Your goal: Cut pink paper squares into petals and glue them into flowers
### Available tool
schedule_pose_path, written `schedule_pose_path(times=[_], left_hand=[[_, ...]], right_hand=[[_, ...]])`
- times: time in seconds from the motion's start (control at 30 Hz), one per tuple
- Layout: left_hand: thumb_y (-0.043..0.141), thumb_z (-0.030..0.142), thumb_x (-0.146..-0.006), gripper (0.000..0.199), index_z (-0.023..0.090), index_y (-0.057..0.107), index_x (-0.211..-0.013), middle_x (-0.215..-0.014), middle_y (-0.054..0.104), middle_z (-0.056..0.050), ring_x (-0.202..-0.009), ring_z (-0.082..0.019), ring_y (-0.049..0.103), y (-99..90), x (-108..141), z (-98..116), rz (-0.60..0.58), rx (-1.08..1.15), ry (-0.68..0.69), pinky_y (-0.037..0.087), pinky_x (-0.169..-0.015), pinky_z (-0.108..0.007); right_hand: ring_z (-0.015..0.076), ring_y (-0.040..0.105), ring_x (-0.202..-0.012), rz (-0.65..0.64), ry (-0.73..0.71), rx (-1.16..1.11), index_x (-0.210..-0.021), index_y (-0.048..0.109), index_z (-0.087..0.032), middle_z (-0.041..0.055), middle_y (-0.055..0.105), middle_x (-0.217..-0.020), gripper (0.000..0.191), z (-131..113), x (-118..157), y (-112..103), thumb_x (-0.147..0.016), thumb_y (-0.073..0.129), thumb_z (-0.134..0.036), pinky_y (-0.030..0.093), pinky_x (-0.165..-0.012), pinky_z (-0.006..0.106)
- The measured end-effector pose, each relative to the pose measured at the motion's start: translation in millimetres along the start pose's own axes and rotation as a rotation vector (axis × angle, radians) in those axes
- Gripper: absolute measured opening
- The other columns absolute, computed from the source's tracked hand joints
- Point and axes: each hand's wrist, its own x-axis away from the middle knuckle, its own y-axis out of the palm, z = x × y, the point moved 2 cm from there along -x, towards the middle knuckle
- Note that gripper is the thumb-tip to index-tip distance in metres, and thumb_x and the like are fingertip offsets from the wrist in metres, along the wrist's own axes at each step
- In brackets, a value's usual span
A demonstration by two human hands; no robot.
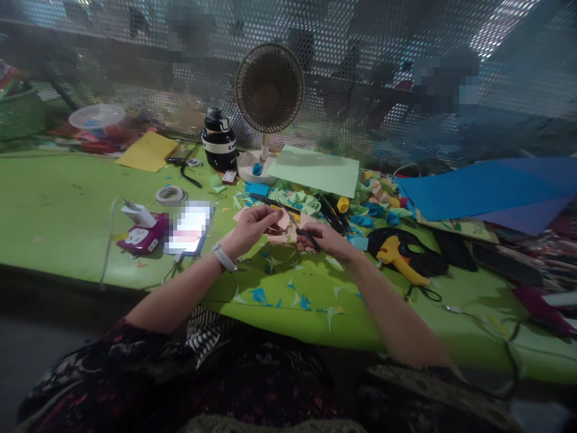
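My left hand (253, 228) pinches a small piece of peach paper (283, 220) above the green table. Dark-handled scissors (309, 237) are gripped in my right hand (328, 239), their blades pointing up and left beside the paper. More peach paper pieces lie under and between my hands, partly hidden by the fingers. Just behind them is a pile of crumpled light green paper pieces (303, 199), with blue and yellow ones among them. Blue and white paper offcuts (260, 296) are scattered near the table's front edge.
A small fan (270, 90) and a black bottle (219, 141) stand at the back. Left are a lit phone (189, 228), a tape roll (170, 194) and a purple power strip (146, 236). Right are a yellow glue gun (400, 263) and blue sheets (487, 189).
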Motion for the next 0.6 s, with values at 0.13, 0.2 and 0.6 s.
schedule_pose_path(times=[0.13,0.2,0.6], left_hand=[[0.079,0.047,-0.073,0.034,0.016,0.068,-0.080,-0.071,0.069,-0.002,-0.062,-0.012,0.066,-0.1,0.1,0.3,0.010,0.021,0.009,0.058,-0.066,-0.026],[0.080,0.049,-0.072,0.036,0.015,0.068,-0.080,-0.071,0.069,-0.001,-0.063,-0.012,0.066,0.0,-0.1,0.3,0.013,0.022,0.008,0.058,-0.066,-0.026],[0.083,0.048,-0.068,0.039,0.015,0.067,-0.080,-0.069,0.069,-0.001,-0.059,-0.012,0.067,-1.6,-1.4,1.9,0.015,0.043,-0.011,0.058,-0.062,-0.025]], right_hand=[[0.0119,0.051,-0.059,0.034,0.000,-0.001,-0.070,0.057,-0.019,0.0004,0.059,-0.066,0.053,0.6,-0.3,-0.1,-0.064,0.074,-0.069,0.035,-0.052,0.024],[0.0121,0.052,-0.059,0.040,-0.004,0.004,-0.068,0.057,-0.019,0.0009,0.060,-0.066,0.053,1.3,-0.6,-0.1,-0.065,0.074,-0.069,0.036,-0.052,0.025],[0.0127,0.051,-0.060,0.053,-0.037,0.023,-0.072,0.061,-0.018,0.0006,0.060,-0.068,0.047,5.7,-2.6,-0.3,-0.067,0.076,-0.062,0.037,-0.056,0.026]])
